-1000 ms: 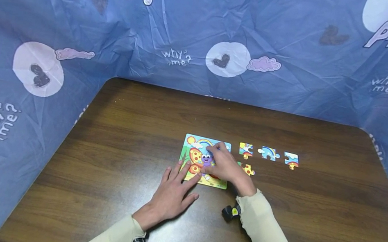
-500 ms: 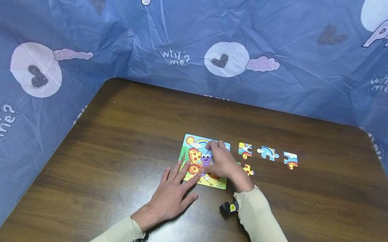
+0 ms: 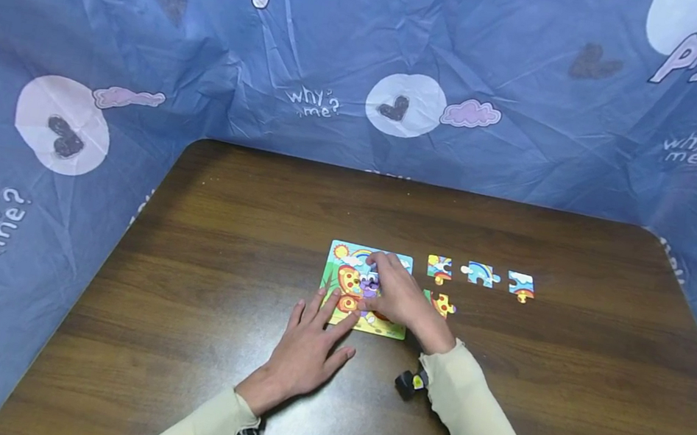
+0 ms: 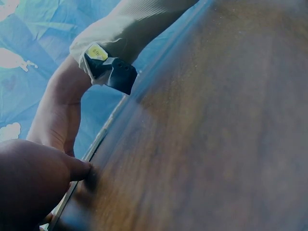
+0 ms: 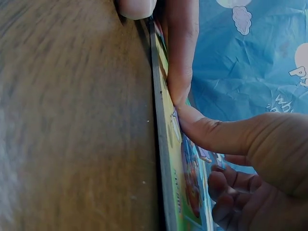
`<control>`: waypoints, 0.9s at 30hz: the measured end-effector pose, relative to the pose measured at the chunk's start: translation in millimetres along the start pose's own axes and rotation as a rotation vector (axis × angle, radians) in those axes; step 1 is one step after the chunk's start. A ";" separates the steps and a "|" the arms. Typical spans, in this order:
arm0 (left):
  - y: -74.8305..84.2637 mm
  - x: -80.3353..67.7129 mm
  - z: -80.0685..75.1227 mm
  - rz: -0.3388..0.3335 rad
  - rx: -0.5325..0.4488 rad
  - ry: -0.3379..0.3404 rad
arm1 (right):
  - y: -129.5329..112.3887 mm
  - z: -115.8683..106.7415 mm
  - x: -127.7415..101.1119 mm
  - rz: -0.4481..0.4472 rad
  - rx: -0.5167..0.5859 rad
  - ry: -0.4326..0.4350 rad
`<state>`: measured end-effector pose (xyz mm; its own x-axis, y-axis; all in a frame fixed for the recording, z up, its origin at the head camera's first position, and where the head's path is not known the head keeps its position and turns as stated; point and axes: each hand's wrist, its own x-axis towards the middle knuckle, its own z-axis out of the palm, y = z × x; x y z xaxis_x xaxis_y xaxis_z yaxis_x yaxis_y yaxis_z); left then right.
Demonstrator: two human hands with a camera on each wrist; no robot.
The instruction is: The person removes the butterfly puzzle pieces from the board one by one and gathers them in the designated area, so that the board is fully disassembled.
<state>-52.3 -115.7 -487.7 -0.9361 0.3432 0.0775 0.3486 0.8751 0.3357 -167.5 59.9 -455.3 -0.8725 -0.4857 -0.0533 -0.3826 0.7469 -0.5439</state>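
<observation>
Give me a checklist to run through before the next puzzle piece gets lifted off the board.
1. Puzzle board flat on the table: ok.
2. Left hand steadying the board's near left corner, fingers straight: ok.
3. Right hand over the board, fingertips on the purple piece: ok.
4. Firm grip on that piece: cannot tell, the fingers hide it.
5. Loose pieces lying apart to the board's right: ok.
6. Free table space beside them: ok.

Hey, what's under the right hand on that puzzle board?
The right hand covers the puzzle board's right half, its fingers pressing near the purple character. Whether the pieces beneath are seated is hidden. The left hand touches its near-left corner.
</observation>
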 end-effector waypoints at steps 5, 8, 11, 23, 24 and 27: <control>-0.1 0.1 -0.1 -0.001 -0.003 -0.006 | -0.3 -2.1 1.4 -0.020 -0.033 -0.027; 0.0 0.1 -0.1 -0.006 -0.003 -0.010 | -0.8 -4.9 2.5 -0.047 -0.071 -0.050; -0.1 0.2 0.0 -0.010 -0.005 -0.012 | -0.5 -7.8 2.7 -0.080 -0.108 -0.070; -0.5 0.2 0.4 -0.002 -0.008 -0.003 | 6.1 -15.5 2.3 -0.093 -0.153 -0.108; -0.5 0.2 0.4 -0.002 -0.009 -0.003 | 6.9 -16.2 1.9 -0.097 -0.152 -0.105; -0.4 -0.1 0.0 -0.003 -0.012 -0.004 | 10.0 -18.6 -0.1 -0.106 -0.138 -0.090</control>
<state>-52.4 -116.1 -487.9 -0.9367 0.3425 0.0727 0.3457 0.8718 0.3471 -176.9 75.8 -445.2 -0.7968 -0.5989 -0.0795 -0.5142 0.7414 -0.4311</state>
